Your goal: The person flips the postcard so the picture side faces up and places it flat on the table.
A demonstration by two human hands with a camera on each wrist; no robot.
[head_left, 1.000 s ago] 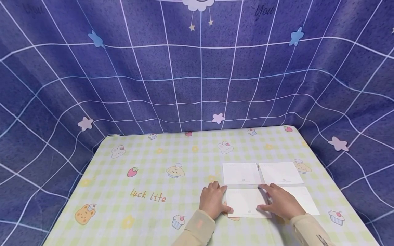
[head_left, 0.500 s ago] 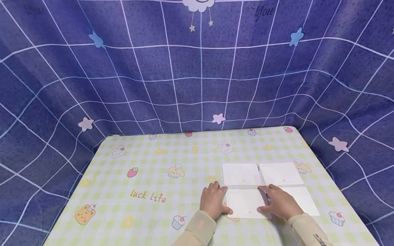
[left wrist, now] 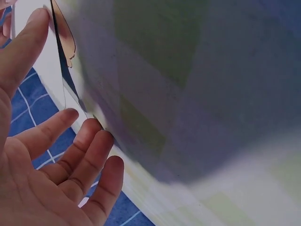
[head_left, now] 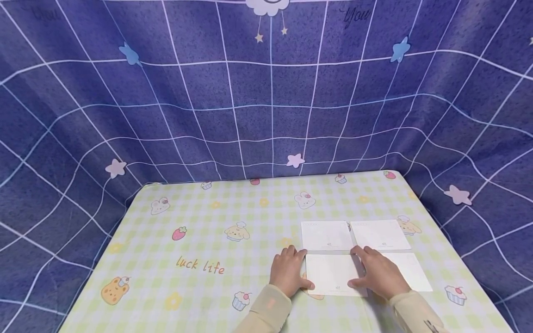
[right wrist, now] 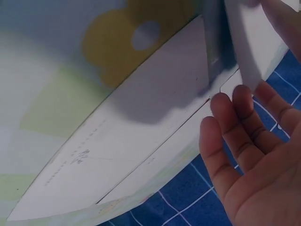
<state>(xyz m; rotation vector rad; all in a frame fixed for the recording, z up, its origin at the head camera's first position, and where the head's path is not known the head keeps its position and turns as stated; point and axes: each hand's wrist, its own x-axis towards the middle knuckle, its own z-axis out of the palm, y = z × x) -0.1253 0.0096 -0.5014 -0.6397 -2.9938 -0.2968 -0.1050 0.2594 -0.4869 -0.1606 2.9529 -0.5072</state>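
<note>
A white postcard [head_left: 333,275] with small printed marks sits low over the cloth at the front left of a two-by-two group. My left hand [head_left: 287,272] holds its left short side, thumb near the front corner and index finger at the back one. At the opposite side, my right hand [head_left: 383,274] holds it the same way. In the right wrist view the postcard [right wrist: 242,37] stands slightly raised between thumb and index finger, above a neighbouring postcard [right wrist: 122,141]. The left wrist view shows the left hand's other fingers [left wrist: 89,165] loosely bent beside the card edge.
Two more postcards lie behind, at back left [head_left: 325,237] and back right [head_left: 381,234]. Another postcard [head_left: 412,273] at front right is partly covered by my right hand. A green-checked tablecloth [head_left: 200,296] covers the table; a blue gridded curtain [head_left: 250,92] surrounds its far sides.
The far edge of the held postcard has shifted very slightly away from me, and the right index fingertip with it. The left hand stays nearly in place.
</note>
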